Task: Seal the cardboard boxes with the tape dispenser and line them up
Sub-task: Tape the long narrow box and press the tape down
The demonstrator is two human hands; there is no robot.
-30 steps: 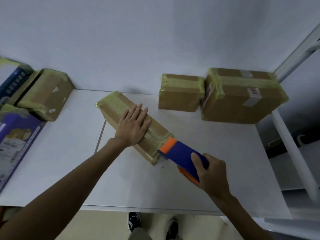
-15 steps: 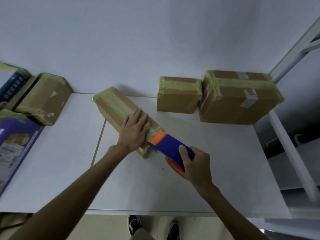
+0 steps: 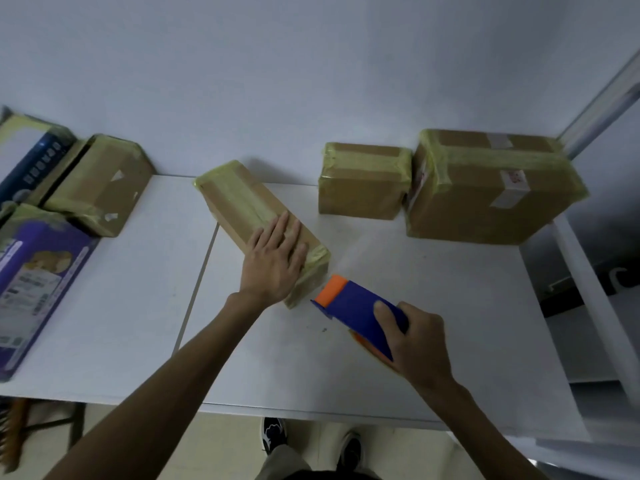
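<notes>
- Brown cardboard wrapped in yellowish tape makes up the long narrow box point(image 3: 256, 216) lying diagonally on the white table point(image 3: 138, 306), its far end near the wall and its near end toward the person.
- The left hand point(image 3: 275, 261) lies flat on the near half of this long box, fingers spread open and pressing down on its top rather than gripping it.
- The right hand point(image 3: 420, 344) is closed around the blue tape dispenser with an orange front end point(image 3: 356, 310), thumb across its top.
- The dispenser's orange tip sits just beside the near end of the long box; whether it touches the cardboard I cannot tell.
- Against the wall behind stand a small taped cardboard box point(image 3: 363, 180) and, touching its right side, a larger taped cardboard box with white labels point(image 3: 491, 188).
- At the table's left edge are another taped cardboard box point(image 3: 104, 181), a purple printed carton point(image 3: 34, 271) in front of it, and a dark blue and white carton point(image 3: 31, 150) behind.
- Below the table edge, the person's dark shoes point(image 3: 277, 434) show on the floor.
</notes>
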